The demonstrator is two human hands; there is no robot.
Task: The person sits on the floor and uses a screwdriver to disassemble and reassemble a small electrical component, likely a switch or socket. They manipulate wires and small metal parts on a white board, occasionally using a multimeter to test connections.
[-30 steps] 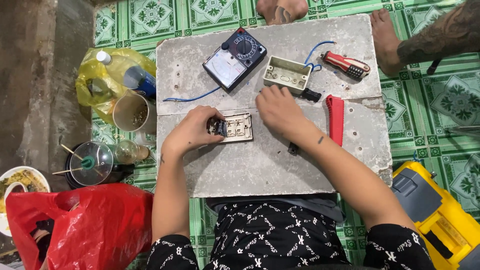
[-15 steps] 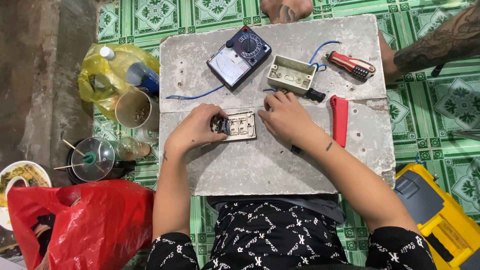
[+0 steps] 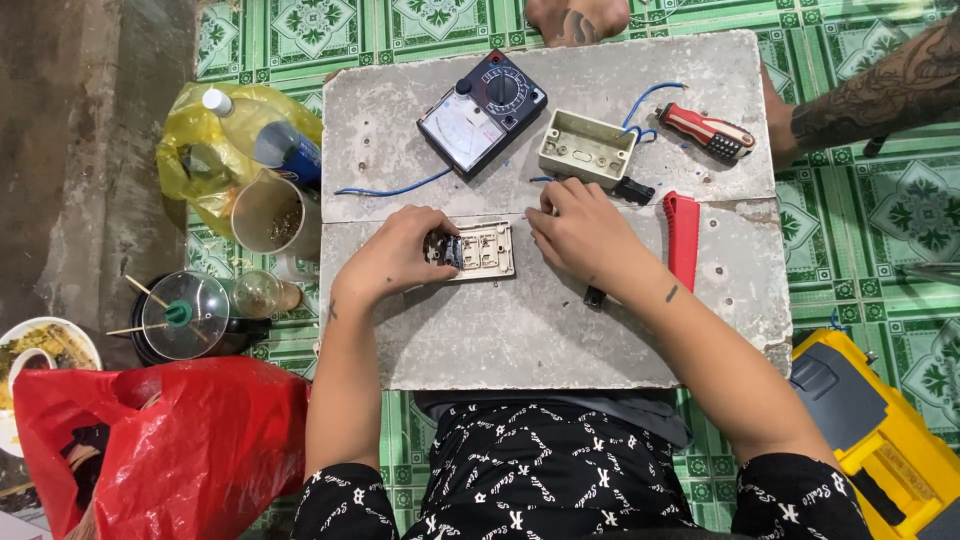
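The switch plate (image 3: 478, 252) lies back side up at the centre of the frame, on the near half of the grey tabletop (image 3: 520, 340). It is a pale cream rectangle with small terminals and metal contacts showing, and a dark module sits at its left end. The left hand (image 3: 400, 255) has its fingers closed around that dark left end. The right hand (image 3: 580, 232) rests at the plate's right edge, fingers curled and pinched together on something too small to make out — what it holds I cannot tell.

The plate is light and held only at one end, so I judge a push from the right could pivot or slide it; small loose parts could roll off the slab onto the green tiled floor (image 3: 890, 230).

Just above sits an open beige wall box (image 3: 586, 148) with a blue wire (image 3: 650, 100), and left of it a dark analogue multimeter (image 3: 482, 112). A red-handled tool (image 3: 708, 130) lies upper right, a red cutter (image 3: 682, 238) just right of the right hand — another person's tattooed arm (image 3: 880, 95) reaches in at the upper right corner.
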